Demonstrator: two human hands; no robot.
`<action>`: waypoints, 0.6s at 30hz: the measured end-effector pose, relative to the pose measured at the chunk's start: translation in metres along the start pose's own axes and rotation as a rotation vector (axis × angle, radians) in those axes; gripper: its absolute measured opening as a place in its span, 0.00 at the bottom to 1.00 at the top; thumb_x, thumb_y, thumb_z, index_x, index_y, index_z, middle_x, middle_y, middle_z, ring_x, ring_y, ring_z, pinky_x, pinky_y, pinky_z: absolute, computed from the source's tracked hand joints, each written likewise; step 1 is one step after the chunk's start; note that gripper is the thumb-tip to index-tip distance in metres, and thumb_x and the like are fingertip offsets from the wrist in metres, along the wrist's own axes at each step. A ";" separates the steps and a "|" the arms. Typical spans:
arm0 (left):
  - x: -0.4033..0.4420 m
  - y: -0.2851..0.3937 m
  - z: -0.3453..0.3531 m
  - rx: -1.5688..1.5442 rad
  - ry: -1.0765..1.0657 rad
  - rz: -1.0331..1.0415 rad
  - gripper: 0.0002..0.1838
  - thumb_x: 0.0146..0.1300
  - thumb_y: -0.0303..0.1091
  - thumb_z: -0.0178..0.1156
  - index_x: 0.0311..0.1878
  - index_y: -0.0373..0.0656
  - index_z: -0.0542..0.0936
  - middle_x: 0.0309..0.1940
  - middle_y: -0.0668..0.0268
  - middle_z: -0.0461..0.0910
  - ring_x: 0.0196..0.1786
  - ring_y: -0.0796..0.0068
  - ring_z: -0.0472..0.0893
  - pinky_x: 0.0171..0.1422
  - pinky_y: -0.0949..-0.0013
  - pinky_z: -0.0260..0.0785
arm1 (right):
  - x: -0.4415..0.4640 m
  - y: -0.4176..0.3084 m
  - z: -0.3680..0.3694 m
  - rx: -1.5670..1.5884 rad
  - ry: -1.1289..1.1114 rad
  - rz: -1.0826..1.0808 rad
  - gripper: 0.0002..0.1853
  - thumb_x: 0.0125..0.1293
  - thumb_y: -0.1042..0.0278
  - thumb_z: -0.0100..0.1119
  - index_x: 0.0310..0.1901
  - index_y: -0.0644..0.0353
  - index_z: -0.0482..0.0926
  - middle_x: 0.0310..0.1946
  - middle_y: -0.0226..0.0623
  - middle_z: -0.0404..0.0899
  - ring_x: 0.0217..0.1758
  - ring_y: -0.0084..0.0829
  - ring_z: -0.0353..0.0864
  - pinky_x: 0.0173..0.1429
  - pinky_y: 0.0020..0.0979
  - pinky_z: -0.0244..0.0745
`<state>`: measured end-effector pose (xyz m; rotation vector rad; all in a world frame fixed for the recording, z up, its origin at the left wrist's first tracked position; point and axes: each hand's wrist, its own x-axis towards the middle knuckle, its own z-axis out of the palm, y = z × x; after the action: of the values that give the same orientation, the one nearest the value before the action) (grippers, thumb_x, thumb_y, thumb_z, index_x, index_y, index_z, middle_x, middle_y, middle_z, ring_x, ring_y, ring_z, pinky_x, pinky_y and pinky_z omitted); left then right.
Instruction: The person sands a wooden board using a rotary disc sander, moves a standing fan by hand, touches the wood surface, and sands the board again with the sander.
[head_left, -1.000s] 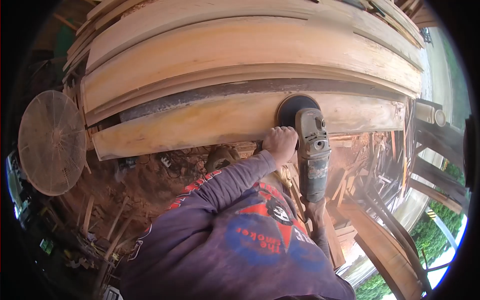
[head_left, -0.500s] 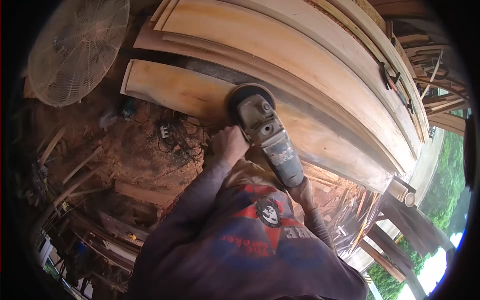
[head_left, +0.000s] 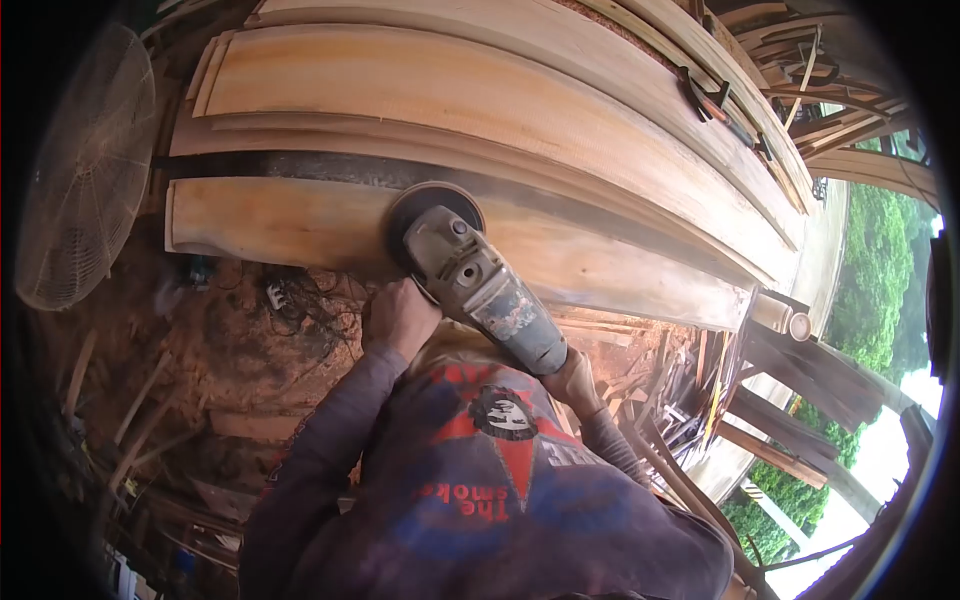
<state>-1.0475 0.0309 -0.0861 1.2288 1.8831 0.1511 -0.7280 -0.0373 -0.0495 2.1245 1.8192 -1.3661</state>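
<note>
An angle grinder with a round dark disc lies across a long pale board, the disc on the board's face. My left hand is closed at the grinder's head end, apparently around a side handle that the fingers hide. At the rear of the body, my right hand wraps around the grip, mostly tucked beneath it. Yellow-brown patches mark the board near the disc.
More long boards lie stacked beyond the work board. A clamp rests on them at the upper right. A large fan stands at left. Sawdust, cables and wood scraps cover the floor.
The view has turned, so the boards and fan sit further left and the work board looks more level. Both hands keep hold of the angle grinder, its disc still on the board.
</note>
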 end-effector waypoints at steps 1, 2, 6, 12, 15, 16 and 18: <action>0.000 0.014 0.010 0.004 -0.009 0.009 0.15 0.56 0.41 0.69 0.37 0.38 0.88 0.37 0.42 0.87 0.43 0.41 0.88 0.50 0.48 0.81 | -0.010 0.017 -0.005 -0.003 0.018 0.028 0.29 0.55 0.53 0.76 0.52 0.67 0.85 0.40 0.57 0.88 0.49 0.53 0.89 0.51 0.45 0.84; -0.002 0.028 0.020 0.069 -0.064 0.002 0.14 0.55 0.41 0.69 0.37 0.38 0.89 0.37 0.44 0.87 0.44 0.42 0.88 0.51 0.49 0.81 | -0.022 0.024 -0.012 0.039 0.052 0.059 0.27 0.55 0.54 0.76 0.50 0.67 0.86 0.40 0.58 0.88 0.50 0.52 0.90 0.50 0.44 0.84; 0.002 0.076 0.044 0.151 -0.244 0.113 0.13 0.54 0.39 0.70 0.36 0.38 0.88 0.39 0.47 0.88 0.44 0.46 0.89 0.51 0.50 0.82 | -0.048 0.047 -0.026 0.092 0.106 0.185 0.21 0.56 0.59 0.75 0.46 0.67 0.87 0.41 0.59 0.88 0.51 0.49 0.90 0.50 0.41 0.84; 0.003 0.128 0.084 0.170 -0.281 0.276 0.10 0.54 0.36 0.70 0.34 0.38 0.88 0.37 0.47 0.88 0.43 0.49 0.90 0.49 0.52 0.83 | -0.072 0.109 -0.025 0.100 0.203 0.350 0.22 0.53 0.60 0.78 0.41 0.73 0.86 0.38 0.58 0.89 0.46 0.44 0.92 0.48 0.41 0.83; 0.008 0.142 0.102 0.155 -0.234 0.403 0.09 0.53 0.34 0.70 0.33 0.38 0.88 0.36 0.46 0.88 0.41 0.48 0.90 0.47 0.51 0.84 | -0.069 0.179 0.007 0.210 0.242 0.738 0.24 0.52 0.58 0.79 0.41 0.73 0.86 0.37 0.55 0.90 0.44 0.40 0.92 0.47 0.40 0.83; 0.010 0.146 0.105 0.161 -0.229 0.458 0.09 0.53 0.34 0.70 0.33 0.38 0.87 0.35 0.47 0.88 0.41 0.48 0.90 0.46 0.51 0.84 | -0.075 0.171 0.001 0.239 0.276 0.542 0.24 0.51 0.59 0.79 0.41 0.73 0.86 0.37 0.53 0.90 0.44 0.38 0.91 0.47 0.39 0.82; 0.014 0.155 0.113 0.167 -0.220 0.476 0.09 0.53 0.34 0.69 0.33 0.38 0.87 0.35 0.47 0.88 0.41 0.49 0.90 0.46 0.51 0.84 | -0.072 0.106 -0.023 0.271 0.295 0.329 0.24 0.51 0.59 0.78 0.41 0.74 0.86 0.38 0.51 0.90 0.44 0.35 0.90 0.47 0.39 0.82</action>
<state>-0.8625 0.0832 -0.0846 1.7211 1.4126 0.1085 -0.6239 -0.1149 -0.0434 2.7397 1.3255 -1.3378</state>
